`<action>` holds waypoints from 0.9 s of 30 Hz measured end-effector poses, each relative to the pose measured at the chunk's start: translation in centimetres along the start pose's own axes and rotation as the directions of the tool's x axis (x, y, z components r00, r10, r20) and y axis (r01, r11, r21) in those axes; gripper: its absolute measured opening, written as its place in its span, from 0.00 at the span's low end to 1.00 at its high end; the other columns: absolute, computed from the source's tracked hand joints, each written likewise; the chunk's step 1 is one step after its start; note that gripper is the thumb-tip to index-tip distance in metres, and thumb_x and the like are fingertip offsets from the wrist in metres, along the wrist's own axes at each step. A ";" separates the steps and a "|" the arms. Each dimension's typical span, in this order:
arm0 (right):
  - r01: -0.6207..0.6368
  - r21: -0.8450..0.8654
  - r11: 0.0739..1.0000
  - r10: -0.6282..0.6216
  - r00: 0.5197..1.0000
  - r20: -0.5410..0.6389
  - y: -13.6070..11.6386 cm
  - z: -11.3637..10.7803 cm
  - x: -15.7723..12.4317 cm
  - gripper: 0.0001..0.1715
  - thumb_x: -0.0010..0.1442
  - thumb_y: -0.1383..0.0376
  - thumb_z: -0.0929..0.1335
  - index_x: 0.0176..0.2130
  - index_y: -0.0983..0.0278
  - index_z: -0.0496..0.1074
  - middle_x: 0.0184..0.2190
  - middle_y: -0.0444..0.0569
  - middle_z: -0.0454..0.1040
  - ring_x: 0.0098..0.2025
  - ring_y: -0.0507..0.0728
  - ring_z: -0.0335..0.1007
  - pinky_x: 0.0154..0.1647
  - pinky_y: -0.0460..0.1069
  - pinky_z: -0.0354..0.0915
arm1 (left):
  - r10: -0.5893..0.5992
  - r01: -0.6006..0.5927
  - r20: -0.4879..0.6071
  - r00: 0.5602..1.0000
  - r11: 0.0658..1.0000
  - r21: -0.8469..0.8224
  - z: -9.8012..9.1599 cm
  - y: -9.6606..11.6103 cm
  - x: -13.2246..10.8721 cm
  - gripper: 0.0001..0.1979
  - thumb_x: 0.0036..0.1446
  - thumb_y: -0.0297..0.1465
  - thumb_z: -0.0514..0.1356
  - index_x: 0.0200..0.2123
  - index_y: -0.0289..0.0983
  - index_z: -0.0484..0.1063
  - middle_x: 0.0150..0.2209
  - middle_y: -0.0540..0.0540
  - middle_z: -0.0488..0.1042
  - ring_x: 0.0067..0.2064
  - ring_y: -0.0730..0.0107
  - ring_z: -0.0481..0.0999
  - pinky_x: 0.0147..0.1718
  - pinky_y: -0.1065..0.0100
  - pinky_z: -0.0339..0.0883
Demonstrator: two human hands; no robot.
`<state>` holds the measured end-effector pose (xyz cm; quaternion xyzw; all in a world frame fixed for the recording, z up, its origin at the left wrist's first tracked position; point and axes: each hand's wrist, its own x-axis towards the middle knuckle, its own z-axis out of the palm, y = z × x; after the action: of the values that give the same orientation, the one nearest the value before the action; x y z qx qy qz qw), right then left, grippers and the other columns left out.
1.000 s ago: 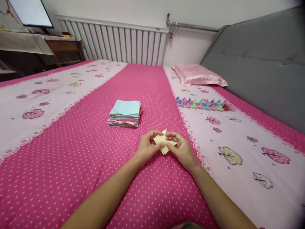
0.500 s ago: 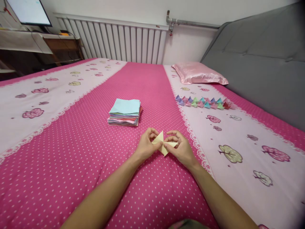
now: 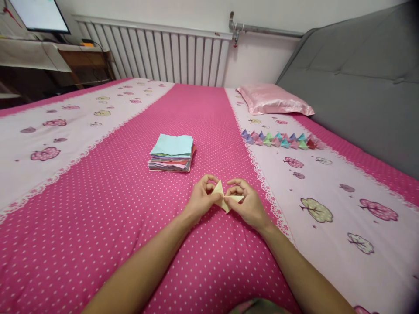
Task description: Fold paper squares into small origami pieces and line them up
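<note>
A small pale yellow folded paper (image 3: pixel 223 198) is pinched between both my hands just above the pink dotted bedspread (image 3: pixel 131 218). My left hand (image 3: pixel 200 200) grips its left side with curled fingers. My right hand (image 3: pixel 248 204) holds the right side, thumb and forefinger pressed on a flap. A triangular point of the paper sticks up between the hands. Beyond them lies a stack of coloured paper squares (image 3: pixel 171 153), light blue on top.
A row of several small folded paper pieces (image 3: pixel 281 140) in mixed colours lies on the pale strip to the right. A pink satin pillow (image 3: pixel 273 100) rests against the grey headboard (image 3: pixel 360 78). A white radiator (image 3: pixel 157 52) and a desk with a monitor (image 3: pixel 36 15) stand behind.
The yellow paper has been folded narrower, from a spread shape with flaps to a tight upright triangle. Both hands have closed in on it and stayed in place.
</note>
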<state>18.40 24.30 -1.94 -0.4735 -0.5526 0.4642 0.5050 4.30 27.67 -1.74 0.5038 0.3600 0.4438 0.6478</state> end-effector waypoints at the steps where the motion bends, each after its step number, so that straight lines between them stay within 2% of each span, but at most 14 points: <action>1: 0.005 -0.004 1.000 -0.005 1.000 0.000 0.0 0.0 0.0 0.21 0.49 0.64 0.69 0.42 0.61 0.60 0.25 0.40 0.68 0.22 0.49 0.65 0.22 0.45 0.65 | -0.033 0.033 -0.003 0.999 0.999 -0.027 0.0 0.0 0.0 0.18 0.37 0.24 0.62 0.35 0.39 0.61 0.20 0.58 0.64 0.20 0.80 0.64 0.20 0.77 0.55; 5: 0.007 0.010 1.000 -0.007 1.000 -0.015 0.0 -0.2 0.0 0.19 0.49 0.66 0.69 0.41 0.61 0.61 0.24 0.39 0.68 0.22 0.49 0.65 0.23 0.44 0.64 | -0.079 0.079 0.010 0.997 0.994 -0.075 0.0 0.2 -0.1 0.19 0.40 0.26 0.63 0.37 0.38 0.62 0.21 0.57 0.66 0.20 0.79 0.65 0.22 0.76 0.56; 9: 0.002 0.105 0.995 0.008 0.996 -0.093 0.4 -0.7 0.2 0.14 0.48 0.65 0.70 0.36 0.61 0.65 0.27 0.41 0.69 0.27 0.50 0.67 0.26 0.44 0.64 | -0.013 0.013 -0.001 1.000 0.998 -0.063 0.1 0.6 -0.1 0.19 0.48 0.34 0.61 0.43 0.36 0.62 0.21 0.54 0.69 0.23 0.78 0.68 0.24 0.75 0.58; 14: -0.007 0.121 0.993 0.025 0.989 -0.147 0.9 -1.1 0.5 0.11 0.48 0.63 0.71 0.35 0.62 0.72 0.32 0.45 0.74 0.33 0.54 0.70 0.34 0.48 0.66 | 0.056 -0.056 0.019 0.998 0.998 -0.014 0.0 0.2 0.1 0.29 0.39 0.30 0.68 0.46 0.37 0.60 0.22 0.54 0.72 0.25 0.75 0.71 0.27 0.74 0.61; 20: -0.045 0.046 0.998 0.048 0.997 -0.060 0.4 -1.2 0.2 0.18 0.50 0.61 0.70 0.42 0.63 0.74 0.38 0.50 0.77 0.38 0.57 0.72 0.39 0.51 0.66 | 0.083 -0.083 -0.006 0.997 0.996 -0.027 -0.1 0.0 0.2 0.26 0.40 0.29 0.67 0.44 0.36 0.62 0.22 0.53 0.73 0.26 0.72 0.73 0.28 0.72 0.64; 27: 0.071 -0.221 0.973 -0.088 0.994 -0.068 0.2 -1.3 0.3 0.18 0.52 0.57 0.69 0.41 0.62 0.76 0.36 0.51 0.76 0.37 0.58 0.71 0.37 0.51 0.66 | 0.117 -0.116 -0.042 0.992 0.993 0.029 0.1 0.3 0.0 0.22 0.39 0.30 0.68 0.40 0.32 0.71 0.27 0.46 0.77 0.27 0.72 0.75 0.28 0.71 0.66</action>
<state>19.74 24.63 -2.00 -0.5213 -0.5987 0.3613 0.4891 4.36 27.68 -1.39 0.5225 0.3500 0.4870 0.6060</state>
